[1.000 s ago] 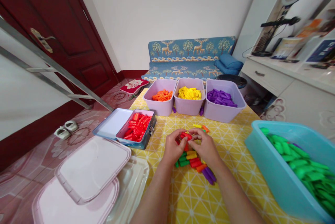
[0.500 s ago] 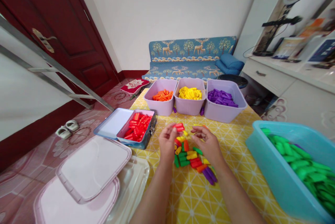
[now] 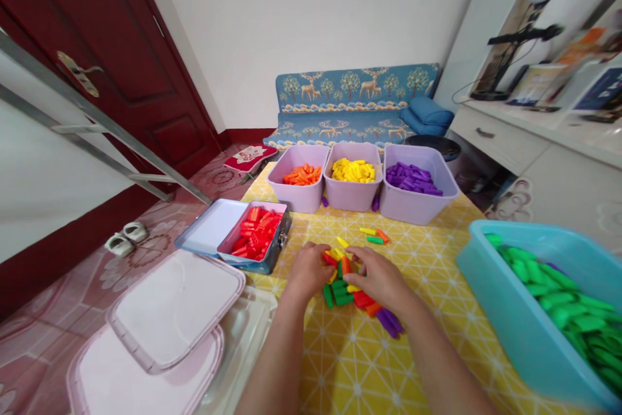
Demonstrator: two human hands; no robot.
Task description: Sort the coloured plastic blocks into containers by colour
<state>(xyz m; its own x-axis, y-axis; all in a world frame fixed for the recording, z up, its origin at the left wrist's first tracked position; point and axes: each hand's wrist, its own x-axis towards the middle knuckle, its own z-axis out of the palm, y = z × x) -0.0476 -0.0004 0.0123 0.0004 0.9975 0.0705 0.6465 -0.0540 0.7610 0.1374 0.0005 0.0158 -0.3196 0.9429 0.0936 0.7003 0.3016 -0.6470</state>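
Note:
My left hand (image 3: 307, 267) is at the left side of a mixed pile of small coloured pieces, its fingertips curled at a red piece (image 3: 329, 259). Over the pile's right side, my right hand (image 3: 375, 272) has thumb and fingers bent around an orange piece (image 3: 345, 265). Green pieces (image 3: 343, 292), red ones (image 3: 362, 300) and purple ones (image 3: 389, 322) lie below the hands. A yellow piece (image 3: 368, 231), an orange one and a green piece (image 3: 374, 240) lie loose beyond my right hand.
Lilac bins hold orange (image 3: 296, 199), yellow (image 3: 352, 196) and purple (image 3: 408, 206) pieces at the back. An open tin (image 3: 267, 265) of red pieces stands left, near stacked lids (image 3: 179, 305). A turquoise tub (image 3: 510, 311) of green pieces is at the right.
Both hands have moved down onto the pile. The red pieces my left hand held up are no longer seen there. Loose yellow, orange and green pieces beyond my right hand are uncovered.

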